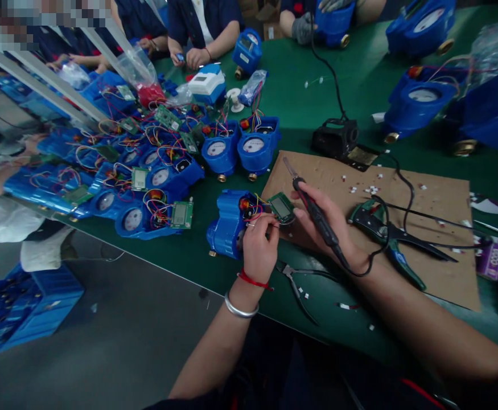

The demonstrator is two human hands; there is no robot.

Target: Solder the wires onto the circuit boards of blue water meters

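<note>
My right hand [332, 219] grips a soldering iron [317, 215], its metal tip pointing up and left over the cardboard. The fingertips of that hand are at the right edge of a small green circuit board [281, 207] with a grey display; whether they hold it I cannot tell. Thin coloured wires [256, 206] run from the board to a blue water meter [227, 222] lying on the bench. My left hand [260, 245] is closed in a pinch on thin wires just below the board, partly covering the meter's right side.
Wire strippers [396, 236] lie on a cardboard sheet [440, 188] with small white bits. Cutting pliers [293, 282] rest near the front edge. A black soldering iron stand [336, 138] is behind. Several wired meters [257, 149] crowd the left. Co-workers' hands [197, 57] are across the bench.
</note>
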